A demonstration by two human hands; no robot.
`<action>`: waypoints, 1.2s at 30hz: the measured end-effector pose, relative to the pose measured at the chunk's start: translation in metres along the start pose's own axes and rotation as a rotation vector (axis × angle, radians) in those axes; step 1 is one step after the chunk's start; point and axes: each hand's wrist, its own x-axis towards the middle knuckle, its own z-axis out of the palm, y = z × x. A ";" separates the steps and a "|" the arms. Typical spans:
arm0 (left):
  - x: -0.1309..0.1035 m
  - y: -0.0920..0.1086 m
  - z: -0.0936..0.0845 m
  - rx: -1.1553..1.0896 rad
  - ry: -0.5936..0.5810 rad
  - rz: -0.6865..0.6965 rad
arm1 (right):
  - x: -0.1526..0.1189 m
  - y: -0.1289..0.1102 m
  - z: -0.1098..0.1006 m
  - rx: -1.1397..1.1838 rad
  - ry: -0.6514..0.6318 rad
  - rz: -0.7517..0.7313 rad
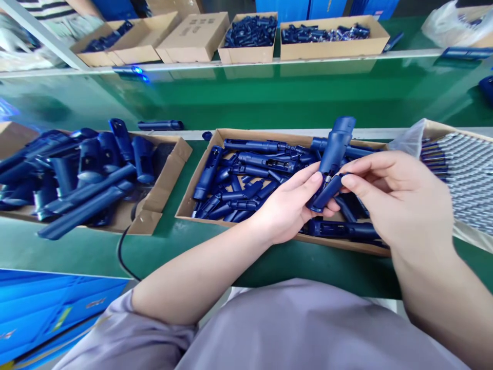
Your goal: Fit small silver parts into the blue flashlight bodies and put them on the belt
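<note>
My left hand (287, 208) is closed around a dark blue plastic tube-shaped housing (337, 139), held tilted with its wide end up and away from me. My right hand (400, 200) pinches a smaller dark blue curved cover piece (327, 192) against the lower part of the housing. Between the two pieces a bit of lighter metal shows, too small to name. Both hands are above an open cardboard tray (185, 205) full of similar blue housings and small covers. My fingers hide part of the join.
Left stands another cardboard tray (154, 213) heaped with blue housings, a black cable (122, 252) beside it. At right is a plastic-lined box with rows of silvery rods (468, 174). Behind the green bench (269, 97), several cardboard boxes (196, 38) line a shelf. A person (57, 20) is at upper left.
</note>
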 end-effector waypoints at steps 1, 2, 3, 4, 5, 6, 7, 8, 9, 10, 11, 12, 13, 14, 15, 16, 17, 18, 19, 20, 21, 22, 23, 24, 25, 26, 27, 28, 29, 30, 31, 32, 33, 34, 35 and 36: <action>0.000 0.000 0.000 0.006 -0.010 0.004 | 0.000 -0.001 0.000 -0.001 0.007 0.000; 0.000 0.000 0.000 0.011 -0.019 0.009 | -0.001 -0.002 0.001 -0.002 0.012 -0.001; 0.000 0.000 0.000 0.014 -0.025 0.011 | -0.002 -0.003 0.002 -0.006 0.016 -0.005; 0.000 0.000 0.000 0.017 -0.027 0.010 | -0.003 -0.004 0.002 -0.013 0.021 -0.015; 0.000 0.000 0.000 0.018 -0.025 0.005 | -0.004 -0.005 0.003 -0.025 0.025 -0.030; -0.001 0.000 0.000 0.018 -0.021 0.000 | -0.005 -0.006 0.004 -0.042 0.036 -0.053; -0.001 0.000 0.000 0.016 -0.018 -0.004 | -0.005 -0.006 0.004 -0.066 0.048 -0.090; 0.000 0.000 0.000 0.013 -0.017 -0.005 | -0.006 -0.005 0.005 -0.102 0.044 -0.140; 0.000 -0.001 0.000 0.009 -0.016 -0.002 | -0.007 -0.005 0.005 -0.148 0.043 -0.195; 0.000 -0.001 -0.001 0.005 -0.016 0.004 | -0.007 -0.004 0.005 -0.202 0.049 -0.253; 0.000 -0.001 -0.001 0.002 -0.016 0.008 | -0.007 -0.003 0.005 -0.259 0.059 -0.303; 0.001 -0.002 -0.001 0.002 -0.015 0.009 | -0.007 -0.003 0.005 -0.312 0.076 -0.342; 0.001 -0.002 -0.001 0.003 -0.015 0.005 | -0.007 -0.002 0.004 -0.356 0.089 -0.368; 0.001 -0.003 -0.001 0.006 -0.013 -0.001 | -0.007 -0.002 0.004 -0.383 0.097 -0.390; 0.001 -0.004 -0.001 0.012 -0.009 -0.008 | -0.006 -0.003 0.004 -0.394 0.084 -0.410; 0.001 -0.005 -0.001 0.021 -0.001 -0.011 | -0.006 -0.004 0.003 -0.397 0.042 -0.428; 0.000 -0.005 -0.001 0.032 0.010 -0.008 | -0.006 -0.005 0.003 -0.389 -0.007 -0.438; 0.000 -0.005 0.000 0.047 0.024 -0.002 | -0.006 -0.006 0.003 -0.371 -0.049 -0.435; -0.001 -0.005 0.000 0.063 0.039 0.007 | -0.006 -0.007 0.003 -0.341 -0.080 -0.415; -0.001 -0.004 0.000 0.079 0.052 0.013 | -0.006 -0.007 0.003 -0.299 -0.081 -0.368; -0.002 -0.003 0.001 0.094 0.061 0.018 | -0.007 -0.007 0.004 -0.239 -0.056 -0.293; -0.002 -0.002 0.001 0.107 0.067 0.021 | -0.006 -0.006 0.005 -0.149 -0.014 -0.206; -0.002 -0.002 0.002 0.121 0.068 0.026 | -0.006 -0.005 0.007 -0.031 0.033 -0.115; -0.003 -0.001 0.002 0.135 0.063 0.034 | -0.005 -0.003 0.010 0.103 0.059 -0.030; -0.003 -0.001 0.002 0.150 0.050 0.042 | -0.004 -0.002 0.012 0.238 0.047 0.047; -0.003 -0.001 0.002 0.169 0.031 0.051 | -0.003 -0.001 0.015 0.359 -0.015 0.115; -0.004 -0.002 0.002 0.189 0.010 0.063 | -0.002 -0.002 0.018 0.458 -0.114 0.179; -0.004 -0.003 0.002 0.212 -0.009 0.076 | -0.002 -0.002 0.020 0.528 -0.221 0.249; -0.005 -0.004 0.002 0.238 -0.026 0.088 | -0.002 -0.004 0.022 0.572 -0.313 0.321; -0.006 -0.005 0.003 0.266 -0.037 0.099 | -0.002 -0.006 0.024 0.603 -0.377 0.386; -0.007 -0.006 0.003 0.292 -0.045 0.109 | -0.003 -0.009 0.025 0.625 -0.404 0.436; -0.008 -0.007 0.003 0.316 -0.050 0.117 | -0.005 -0.011 0.025 0.637 -0.405 0.466; -0.009 -0.008 0.004 0.336 -0.055 0.122 | -0.006 -0.013 0.025 0.642 -0.396 0.476; -0.009 -0.008 0.004 0.351 -0.059 0.123 | -0.007 -0.016 0.025 0.644 -0.395 0.469; -0.010 -0.007 0.005 0.360 -0.064 0.126 | -0.008 -0.018 0.024 0.646 -0.398 0.456; -0.011 -0.007 0.005 0.368 -0.069 0.132 | -0.008 -0.019 0.023 0.647 -0.402 0.440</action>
